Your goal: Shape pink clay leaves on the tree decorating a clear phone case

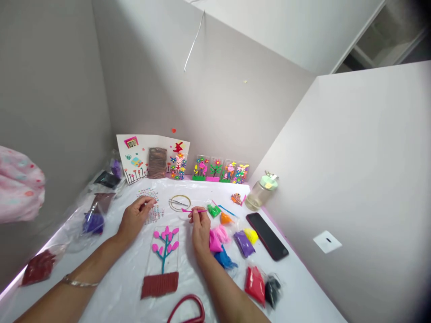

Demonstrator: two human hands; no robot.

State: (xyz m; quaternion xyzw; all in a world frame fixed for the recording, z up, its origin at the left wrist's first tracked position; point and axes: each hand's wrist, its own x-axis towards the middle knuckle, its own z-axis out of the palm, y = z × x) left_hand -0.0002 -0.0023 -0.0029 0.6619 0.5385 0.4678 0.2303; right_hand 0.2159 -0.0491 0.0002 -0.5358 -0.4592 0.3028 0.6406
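Observation:
My right hand (201, 226) pinches a thin pink clay strip (194, 210) between its fingertips. My left hand (136, 216) has its fingers closed above a sheet of rhinestone stickers (151, 206), and I cannot tell whether they hold anything. Between my hands lies a gold wire ring (180, 202) with a slim metal tool across it. Below them is a clear phone case (163, 264) bearing a clay tree with pink blossoms, a teal trunk and a dark red base. Several small bags of coloured clay (222, 237) lie right of my right hand.
Decorated phone cases (220, 169) and a picture card (151, 157) stand along the back wall. A black smartphone (267, 236) and a glass bottle (261, 193) sit at the right. Bagged clay (94, 220) lies at the left. Red-handled scissors (186, 309) lie at the front, beside a pink cloth (18, 185).

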